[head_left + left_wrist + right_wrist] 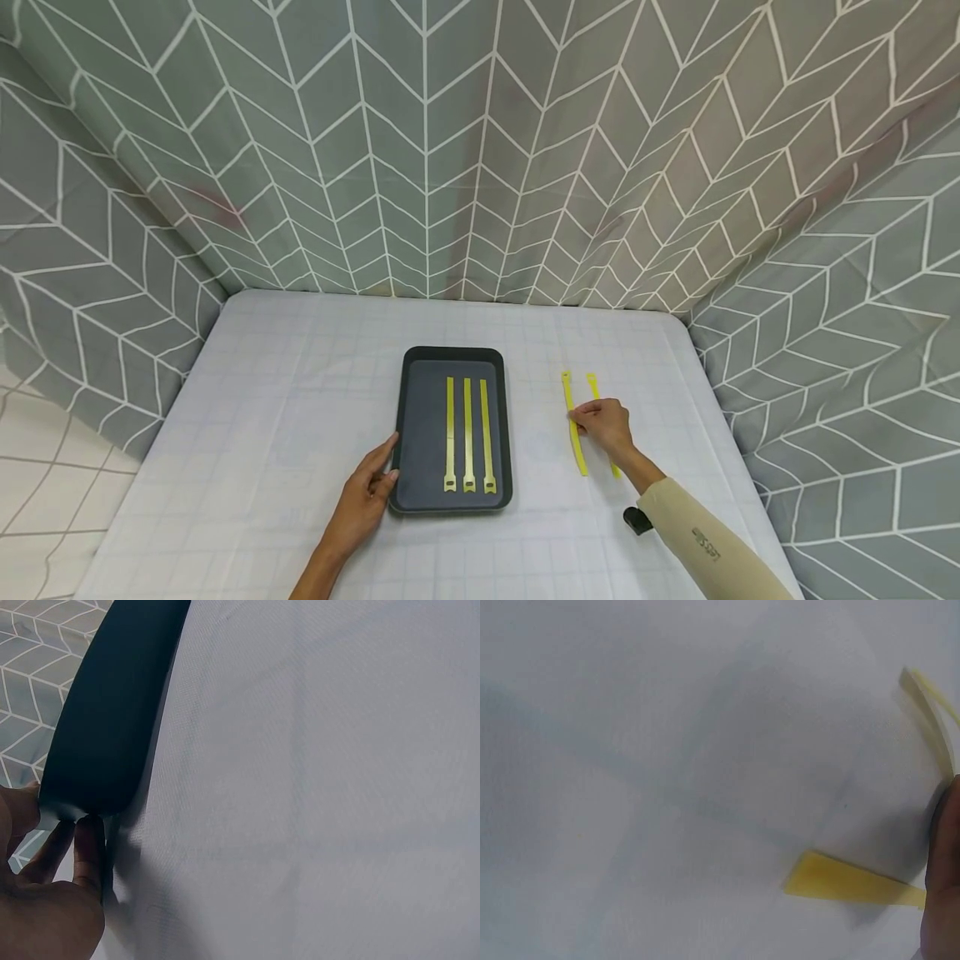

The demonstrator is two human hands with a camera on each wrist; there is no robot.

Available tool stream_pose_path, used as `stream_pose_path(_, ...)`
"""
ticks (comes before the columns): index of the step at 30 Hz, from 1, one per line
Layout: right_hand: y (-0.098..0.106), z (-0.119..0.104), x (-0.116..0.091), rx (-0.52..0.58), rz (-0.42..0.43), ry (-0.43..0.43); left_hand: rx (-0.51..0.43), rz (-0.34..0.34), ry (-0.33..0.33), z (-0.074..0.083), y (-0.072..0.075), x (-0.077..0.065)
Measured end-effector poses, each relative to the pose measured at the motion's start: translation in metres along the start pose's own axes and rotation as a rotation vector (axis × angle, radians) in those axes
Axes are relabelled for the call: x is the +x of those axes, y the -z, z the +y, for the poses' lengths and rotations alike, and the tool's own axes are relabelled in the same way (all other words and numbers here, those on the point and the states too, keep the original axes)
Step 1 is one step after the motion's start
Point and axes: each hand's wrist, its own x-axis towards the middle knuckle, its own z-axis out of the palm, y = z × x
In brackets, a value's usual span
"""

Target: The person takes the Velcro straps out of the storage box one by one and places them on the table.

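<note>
In the head view a dark grey tray (418, 433) lies on the table. My left hand (360, 502) grips its left rim; the left wrist view shows the fingertips and thumb at the tray's dark outer wall (112, 712). Three yellow cable straps (468, 433) lie side by side inside the tray, slotted heads nearest me. Right of the tray, my right hand (606, 427) pinches a yellow cable strap (578, 454) near its middle. Partly hidden under that hand is another yellow strap (592, 385). In the right wrist view only strap ends (840, 879) and part of the hand show.
A white cloth with faint grid lines covers the table (262, 417). Grey patterned curtains (450, 167) stand behind it and at both sides. A small black object (637, 521) is beside the right wrist.
</note>
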Motion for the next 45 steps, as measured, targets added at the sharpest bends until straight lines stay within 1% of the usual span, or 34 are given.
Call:
stream_pose_path(3, -0.0013, 0.0006, -0.0006, -0.018, 0.006, 0.02, 0.004, 0.003, -0.001, 0.0002, -0.0001, -0.0001)
stream_pose_path(9, -0.0024, -0.0005, -0.0018, -0.093, 0.022, 0.054, -0.002, 0.002, 0.006, 0.0006, -0.0007, -0.0001)
stream_pose_path(18, -0.0009, -0.0041, -0.0038, -0.185, 0.036, 0.046, 0.006, -0.002, 0.009, -0.0001, -0.0001, 0.0002)
stream_pose_path(24, 0.0004, -0.0062, -0.004, -0.212, 0.035, 0.049, 0.008, 0.002, 0.001, -0.0008, 0.0002, 0.001)
stream_pose_path(30, 0.0009, -0.0041, -0.0039, -0.252, 0.032, 0.067, 0.001, -0.001, 0.008, -0.0012, -0.0005, 0.0009)
stream_pose_path(38, 0.0037, -0.0037, -0.005, -0.299, 0.022, 0.117, -0.005, -0.003, -0.012, -0.0001, -0.0012, -0.0005)
stream_pose_path(45, 0.0061, -0.007, -0.0039, -0.33, 0.015, 0.138, -0.007, -0.002, -0.013, -0.0007, -0.0004, -0.0009)
